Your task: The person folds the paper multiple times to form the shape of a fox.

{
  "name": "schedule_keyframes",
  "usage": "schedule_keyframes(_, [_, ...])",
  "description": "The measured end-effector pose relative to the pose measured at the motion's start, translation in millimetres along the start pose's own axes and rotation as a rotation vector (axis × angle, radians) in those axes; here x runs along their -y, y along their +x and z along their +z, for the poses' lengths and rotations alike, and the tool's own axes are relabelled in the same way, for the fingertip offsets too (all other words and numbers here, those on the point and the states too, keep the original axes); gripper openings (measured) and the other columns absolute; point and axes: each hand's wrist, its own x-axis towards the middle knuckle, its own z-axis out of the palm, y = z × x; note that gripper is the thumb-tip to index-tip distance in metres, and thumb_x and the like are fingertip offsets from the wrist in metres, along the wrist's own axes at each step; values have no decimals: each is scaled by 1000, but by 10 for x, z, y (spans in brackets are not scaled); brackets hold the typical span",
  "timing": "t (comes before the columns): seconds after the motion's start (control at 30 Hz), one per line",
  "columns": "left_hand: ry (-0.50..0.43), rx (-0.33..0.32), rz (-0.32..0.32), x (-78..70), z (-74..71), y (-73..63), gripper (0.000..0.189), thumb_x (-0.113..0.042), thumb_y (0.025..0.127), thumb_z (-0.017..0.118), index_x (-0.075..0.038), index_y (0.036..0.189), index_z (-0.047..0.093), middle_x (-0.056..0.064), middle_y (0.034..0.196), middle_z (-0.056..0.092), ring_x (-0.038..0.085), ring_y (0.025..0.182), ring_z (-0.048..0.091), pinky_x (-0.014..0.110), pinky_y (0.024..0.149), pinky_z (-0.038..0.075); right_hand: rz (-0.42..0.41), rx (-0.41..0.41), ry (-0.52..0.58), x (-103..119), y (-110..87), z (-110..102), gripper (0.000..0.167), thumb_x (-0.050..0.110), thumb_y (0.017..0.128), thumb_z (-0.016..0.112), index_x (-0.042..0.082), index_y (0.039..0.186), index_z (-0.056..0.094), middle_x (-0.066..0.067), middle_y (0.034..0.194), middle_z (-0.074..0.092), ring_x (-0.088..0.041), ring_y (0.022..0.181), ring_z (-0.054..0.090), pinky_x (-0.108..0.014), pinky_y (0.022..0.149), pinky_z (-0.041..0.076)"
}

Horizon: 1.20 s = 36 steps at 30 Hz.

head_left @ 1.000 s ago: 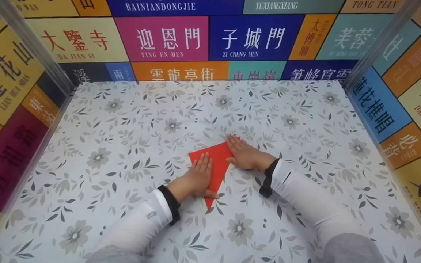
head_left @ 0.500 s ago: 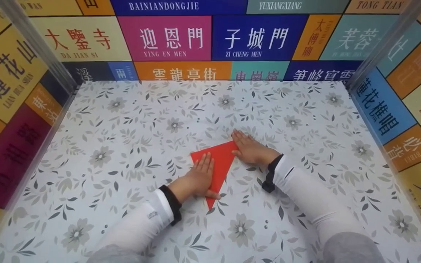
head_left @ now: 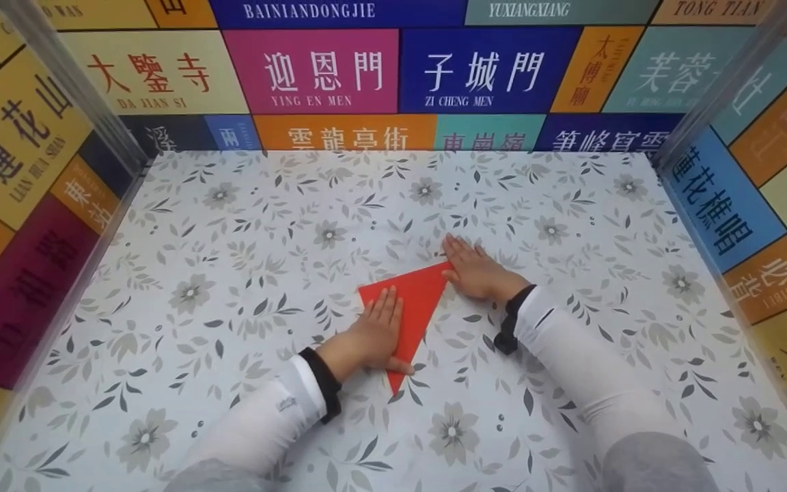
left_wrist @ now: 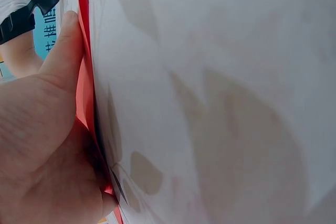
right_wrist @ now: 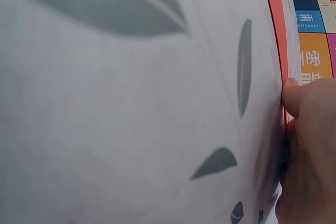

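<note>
A red paper triangle (head_left: 415, 309) lies flat on the floral-patterned table, one point toward me. My left hand (head_left: 374, 335) rests on its left part, fingers straight and thumb reaching across near the lower point. At the upper right corner, my right hand (head_left: 477, 272) lies with fingers extended past the paper's edge and the thumb touching the corner. In the left wrist view the left palm (left_wrist: 37, 124) is seen edge-on against the red paper (left_wrist: 86, 87). The right wrist view has the right thumb (right_wrist: 294, 97) at the paper's edge (right_wrist: 277, 19).
The table (head_left: 264, 225) is covered in white sheet with grey flowers and leaves. Panels with coloured name tiles (head_left: 311, 72) stand along the back and both sides. Clear edge strips (head_left: 113, 130) run up the back corners.
My right hand has slid outward to the upper right, off most of the paper's corner, uncovering more of the red. The left hand stays on the paper.
</note>
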Motion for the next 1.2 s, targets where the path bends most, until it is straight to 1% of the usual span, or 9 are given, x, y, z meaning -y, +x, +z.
schedule_keyframes(0.13, [2,8,0,4,11,6,119,-67,79,63,0,154,-1,19,162,-6,35,150,-5,43,122,8,1,0,11,-22,-3,-19,69,37,105,30,2,154,-2,-16,163,-4,-33,150,-5,-54,120,-3])
schedule_keyframes(0.27, [-9,13,0,4,9,12,119,-66,79,63,-1,154,-2,18,162,-8,34,150,-7,43,122,7,3,-27,20,-41,-15,-58,67,33,105,31,0,154,0,-18,163,-1,-36,150,-3,-55,119,-1])
schedule_keyframes(0.43, [-4,16,7,-9,9,6,119,-67,80,62,-1,154,-2,19,162,-8,35,150,-7,44,122,7,41,-51,-6,-78,5,-83,65,31,105,29,-3,153,1,-19,162,1,-36,150,0,-55,120,3])
schedule_keyframes(0.53, [1,20,6,-7,19,2,119,-68,80,62,-1,154,-3,19,162,-9,35,150,-8,44,122,7,45,-41,-8,-87,27,-84,65,32,106,27,-3,153,0,-19,162,0,-36,150,-1,-55,120,3])
schedule_keyframes(0.63, [2,19,-2,4,29,9,119,-68,79,62,-2,154,-3,18,162,-9,34,150,-8,44,122,7,44,-42,-6,-97,43,-86,65,33,106,27,-1,154,0,-18,162,0,-36,150,-1,-55,120,3])
schedule_keyframes(0.77, [9,12,4,13,40,23,119,-69,80,61,-1,154,-3,19,162,-9,34,150,-8,44,122,7,56,-49,-17,-117,39,-97,64,34,106,27,3,155,1,-14,163,1,-34,150,-1,-54,120,3])
schedule_keyframes(0.9, [9,17,6,14,46,23,119,-69,80,61,-1,154,-3,19,162,-9,34,150,-7,44,122,7,54,-47,-18,-141,38,-101,62,33,106,26,5,155,2,-12,164,1,-35,150,-2,-56,120,3])
schedule_keyframes(1.03, [16,16,2,21,38,19,118,-69,80,60,-1,154,-2,19,162,-9,34,150,-7,43,122,7,48,-54,-22,-155,35,-118,60,32,106,27,8,156,4,-10,164,4,-35,150,-1,-56,119,3])
schedule_keyframes(1.2, [4,19,1,23,24,15,119,-68,80,61,-1,154,-4,18,162,-10,33,150,-8,43,122,6,49,-68,-38,-174,25,-146,56,28,106,28,12,156,8,-8,164,9,-37,150,2,-58,119,5])
